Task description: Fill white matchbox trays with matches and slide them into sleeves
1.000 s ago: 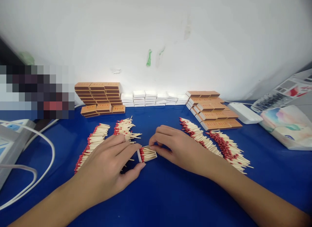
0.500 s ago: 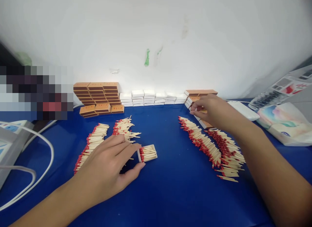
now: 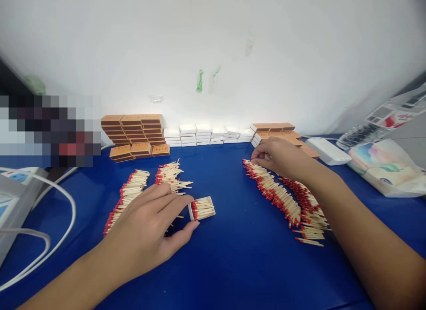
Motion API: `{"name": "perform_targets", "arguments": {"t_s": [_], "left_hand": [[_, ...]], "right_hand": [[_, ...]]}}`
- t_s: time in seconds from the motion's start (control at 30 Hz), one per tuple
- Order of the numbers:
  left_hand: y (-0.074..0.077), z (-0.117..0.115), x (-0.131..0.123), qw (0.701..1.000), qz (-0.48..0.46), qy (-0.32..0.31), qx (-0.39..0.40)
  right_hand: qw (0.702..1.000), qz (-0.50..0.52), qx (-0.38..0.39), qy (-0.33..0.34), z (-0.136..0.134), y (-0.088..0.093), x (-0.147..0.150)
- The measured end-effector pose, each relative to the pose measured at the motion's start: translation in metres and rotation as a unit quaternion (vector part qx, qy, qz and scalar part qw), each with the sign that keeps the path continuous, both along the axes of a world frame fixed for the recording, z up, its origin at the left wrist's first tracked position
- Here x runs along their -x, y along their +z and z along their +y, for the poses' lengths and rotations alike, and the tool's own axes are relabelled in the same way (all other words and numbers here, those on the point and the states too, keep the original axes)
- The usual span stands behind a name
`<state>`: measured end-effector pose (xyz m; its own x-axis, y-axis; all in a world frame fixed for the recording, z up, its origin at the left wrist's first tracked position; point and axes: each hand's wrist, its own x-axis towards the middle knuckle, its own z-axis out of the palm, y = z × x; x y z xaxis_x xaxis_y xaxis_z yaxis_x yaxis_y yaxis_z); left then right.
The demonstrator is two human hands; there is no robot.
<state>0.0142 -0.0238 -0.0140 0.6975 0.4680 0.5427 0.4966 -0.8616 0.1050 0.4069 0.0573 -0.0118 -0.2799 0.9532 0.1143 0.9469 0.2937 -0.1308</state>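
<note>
A small white matchbox tray (image 3: 213,207), partly filled with red-tipped matches (image 3: 203,209), lies on the blue tabletop. My left hand (image 3: 149,223) grips its left end between thumb and fingers. Behind that hand are two rows of loose matches, the outer row (image 3: 133,188) partly covered by it. My right hand (image 3: 281,158) is at the far end of a long row of matches (image 3: 271,184), thumb and fingers pinched together; what is between the fingertips is too small to make out. Another row of matches (image 3: 304,196) lies partly under my right forearm.
Stacked orange-topped matchboxes (image 3: 133,128) stand against the wall at left, with more matchboxes (image 3: 273,126) at right. White trays (image 3: 203,134) are piled between them. A tissue pack (image 3: 388,168), a white device (image 3: 328,151) and a plastic bottle (image 3: 357,132) lie at right; white cables (image 3: 68,203) curve at left.
My right hand has moved slightly left and down, from beside the right matchboxes to the far end of the match row. My left hand keeps its grip on the tray.
</note>
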Motion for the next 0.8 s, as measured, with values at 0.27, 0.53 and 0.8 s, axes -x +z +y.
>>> {"name": "perform_targets", "arguments": {"t_s": [0.27,0.53,0.8], "left_hand": [[-0.001,0.002,0.0,1.0,0.002,-0.002,-0.001],[-0.002,0.002,0.0,1.0,0.003,0.005,-0.004],[0.0,0.002,-0.001,1.0,0.002,0.009,-0.014]], "right_hand": [[1.0,0.004,0.014,-0.015,-0.001,-0.002,0.0],[0.999,0.0,0.029,-0.044,-0.002,-0.003,0.007],[0.999,0.032,0.008,-0.029,-0.004,0.004,0.01]]}}
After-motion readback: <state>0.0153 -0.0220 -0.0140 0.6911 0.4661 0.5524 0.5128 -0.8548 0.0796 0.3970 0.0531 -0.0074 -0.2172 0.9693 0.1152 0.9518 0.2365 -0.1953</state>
